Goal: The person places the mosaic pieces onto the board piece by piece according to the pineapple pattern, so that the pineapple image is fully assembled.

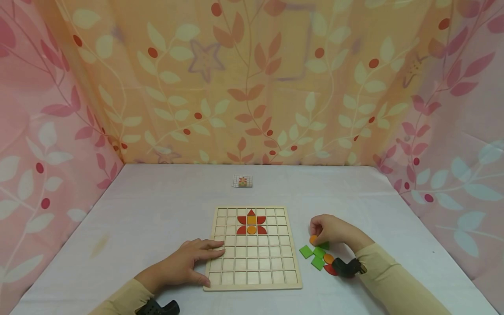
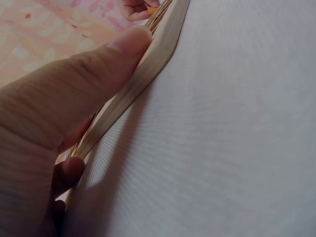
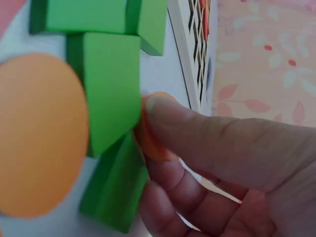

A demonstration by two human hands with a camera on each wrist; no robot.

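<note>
1. As far as my remote views allow, I find the orange disc point(image 1: 313, 239) between the grid board point(image 1: 252, 288) and the tabletop's point(image 1: 157, 210) right edge, much nearer the board, and well short of the far edge.
2. The right hand point(image 1: 332, 229) pinches that disc between thumb and fingers. It is tilted, beside the green blocks point(image 1: 306, 251); I cannot tell whether it is clear of the tabletop.
3. The left hand point(image 1: 181, 262) lies relaxed along the board's left border, its fingers extended and gripping nothing, thumb at the near left corner.
4. Handling, in my judgement: the disc is light, stiff and hard, probably painted wood, and unlikely to break. Its smooth paint and curved rim may let it spin or slip under an off-centre pinch.
5. Hold advised: opposite points of the rim, the underside left free.
6. Hazard noted: the green blocks crowd the fingers and could be nudged. A second orange disc point(image 1: 328, 259) lies close by, next to a red piece point(image 1: 330, 270) partly hidden by the wrist device.
7. The board appears flat and rigid; I judge it light enough to slide if pushed, so its border is the proper place to steady it.
</note>
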